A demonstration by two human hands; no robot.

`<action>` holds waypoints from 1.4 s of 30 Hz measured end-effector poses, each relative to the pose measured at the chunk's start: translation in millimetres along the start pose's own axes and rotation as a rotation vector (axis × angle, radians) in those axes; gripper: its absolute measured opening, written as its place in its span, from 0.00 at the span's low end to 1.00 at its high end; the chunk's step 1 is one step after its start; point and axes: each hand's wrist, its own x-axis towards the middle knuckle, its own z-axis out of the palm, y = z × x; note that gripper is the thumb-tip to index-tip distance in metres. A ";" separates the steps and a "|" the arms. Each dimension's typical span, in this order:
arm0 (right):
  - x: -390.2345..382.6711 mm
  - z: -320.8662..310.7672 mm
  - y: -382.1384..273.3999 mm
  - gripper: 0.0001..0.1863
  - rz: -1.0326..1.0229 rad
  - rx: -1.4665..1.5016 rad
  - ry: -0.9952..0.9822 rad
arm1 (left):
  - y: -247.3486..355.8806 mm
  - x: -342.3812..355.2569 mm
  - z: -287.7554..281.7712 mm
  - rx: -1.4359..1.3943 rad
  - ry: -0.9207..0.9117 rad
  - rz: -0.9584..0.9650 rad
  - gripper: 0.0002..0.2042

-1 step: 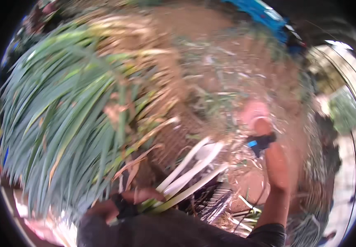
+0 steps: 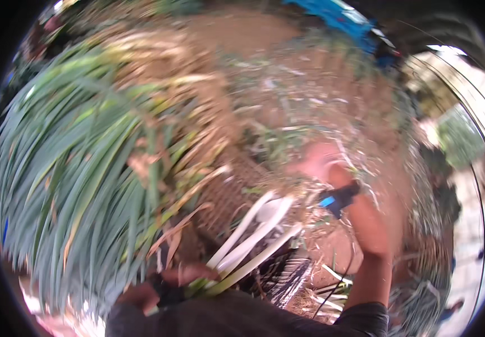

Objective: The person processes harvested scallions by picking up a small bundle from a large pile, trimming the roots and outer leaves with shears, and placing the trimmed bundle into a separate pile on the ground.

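left hand [image 2: 189,273] wrapped round pale stalks [image 2: 258,233], stringy roots [image 2: 309,194] apparently still on, so likely unfinished; right hand [image 2: 332,168] blurred near roots, can't tell grip; leafy heap [image 2: 85,168] alongside, status unclear

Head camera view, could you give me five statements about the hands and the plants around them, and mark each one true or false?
1. The left hand grips a few pale stalks. True.
2. The heap of long green leaves lies on the picture's right side. False: it fills much of the left.
3. A black band with a blue patch is on the right wrist. True.
4. The right hand shows sharply. False: it is blurred, so its fingers cannot be made out.
5. The stalks' white ends point toward the person's body. False: they point away from it, toward the right hand.
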 end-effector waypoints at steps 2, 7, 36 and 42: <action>-16.9 30.3 -19.7 0.29 -0.301 -0.082 -0.330 | 42.8 19.2 4.5 -0.286 0.079 -0.410 0.20; -39.6 49.5 -32.4 0.21 -0.245 -0.226 -0.618 | 11.6 22.4 17.1 -0.295 0.019 -0.354 0.22; -65.0 25.6 62.2 0.50 -0.009 0.586 0.436 | 49.1 11.9 8.2 -0.572 0.225 -0.428 0.21; -175.5 125.0 -63.4 0.27 -0.658 0.189 0.387 | 103.1 21.8 12.6 -0.702 0.178 -0.526 0.25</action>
